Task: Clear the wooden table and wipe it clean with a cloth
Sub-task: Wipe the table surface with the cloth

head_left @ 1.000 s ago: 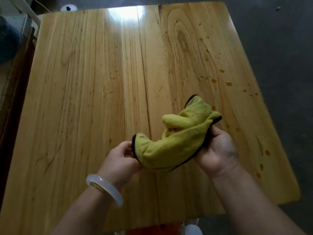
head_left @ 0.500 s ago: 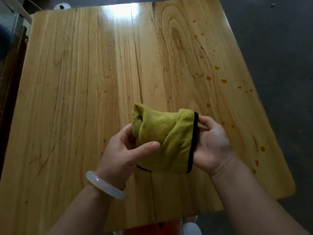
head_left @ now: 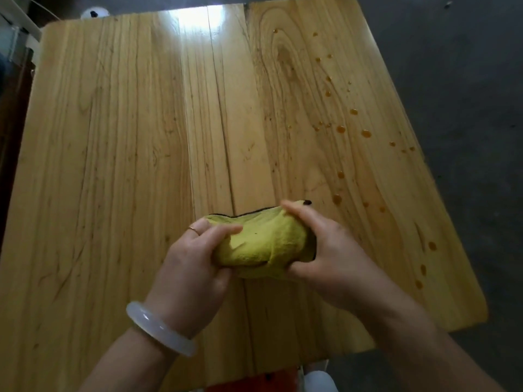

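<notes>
Yellow-green cloth [head_left: 263, 244] with a dark edge, bunched up low in the middle of the frame, over the wooden table [head_left: 113, 165]. Gripped by left hand [head_left: 192, 264] and right hand [head_left: 331, 250], fingers curled round each end. Orange drops [head_left: 366, 133] dotted down the right side. White bracelet [head_left: 160, 329] on left wrist. Cloth's underside hidden.

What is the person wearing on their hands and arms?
Both forearms are bare, with no sleeves in view. The left hand has a thin ring on one finger, and a smooth, thick, milky white bangle sits round its wrist. The right hand shows no ring, watch or glove.
</notes>
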The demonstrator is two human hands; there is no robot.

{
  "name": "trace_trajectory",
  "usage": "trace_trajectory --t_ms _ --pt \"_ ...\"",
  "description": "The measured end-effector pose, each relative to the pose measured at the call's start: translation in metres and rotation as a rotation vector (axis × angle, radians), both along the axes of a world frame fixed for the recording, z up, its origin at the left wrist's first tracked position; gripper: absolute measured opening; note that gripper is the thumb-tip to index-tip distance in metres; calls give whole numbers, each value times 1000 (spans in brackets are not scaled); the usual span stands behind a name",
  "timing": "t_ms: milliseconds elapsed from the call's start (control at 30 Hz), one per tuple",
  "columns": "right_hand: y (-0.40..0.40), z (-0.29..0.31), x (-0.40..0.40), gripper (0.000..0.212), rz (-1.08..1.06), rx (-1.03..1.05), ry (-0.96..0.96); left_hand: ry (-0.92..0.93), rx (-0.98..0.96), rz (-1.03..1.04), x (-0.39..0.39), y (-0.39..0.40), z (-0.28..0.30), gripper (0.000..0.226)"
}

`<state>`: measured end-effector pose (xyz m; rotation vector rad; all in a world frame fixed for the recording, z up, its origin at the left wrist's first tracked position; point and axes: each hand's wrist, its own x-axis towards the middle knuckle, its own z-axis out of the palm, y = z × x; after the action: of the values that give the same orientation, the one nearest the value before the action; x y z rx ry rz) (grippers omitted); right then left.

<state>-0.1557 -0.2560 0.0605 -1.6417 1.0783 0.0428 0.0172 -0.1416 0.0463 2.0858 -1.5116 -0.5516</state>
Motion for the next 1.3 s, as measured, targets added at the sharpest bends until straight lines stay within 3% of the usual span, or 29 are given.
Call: trace_trajectory --t_ms 33,100,167,233,300,400,467,533,600,667,700,800,900,1100,1300 --pt "3 2 2 74 77 -194 83 -32 -12 30 -1 -2 3 39" --pt "5 4 4 41 75 -387 84 56 -45 98 2 -3 9 13" --pt "2 4 2 21 -5 -416 -31 293 -113 127 6 -4 15 21" --pt "-2 9 1 23 -124 -217 -256 504 -181 117 9 -8 25 30" --pt "-5 16 2 28 -259 -12 -455 573 -199 177 9 -13 33 34" --pt "-10 8 6 24 -490 19 -415 679 -115 383 6 -27 29 31" --pt "-16 -11 10 28 -547 -86 -231 745 20 461 4 -38 14 26" --pt "-17 -33 14 43 -478 -227 31 623 177 418 2 -45 -7 26" --pt "-10 -47 20 54 -337 -463 255 307 264 340 1 -48 -27 35" --pt "5 -58 31 56 -216 -675 324 62 218 303 0 -50 -38 35" --pt "16 -66 38 56 -153 -683 313 8 162 296 -1 -51 -41 32" --pt "47 -95 58 65 -2 -630 339 -40 55 294 -2 -52 -48 23" --pt "56 -114 63 70 31 -680 422 -27 77 254 -7 -56 -59 25" --pt "67 -122 22 71 202 -816 386 -41 172 196 -16 -78 -71 37" --pt "61 -127 -30 74 156 -879 390 -103 271 123 -40 -107 -81 52"
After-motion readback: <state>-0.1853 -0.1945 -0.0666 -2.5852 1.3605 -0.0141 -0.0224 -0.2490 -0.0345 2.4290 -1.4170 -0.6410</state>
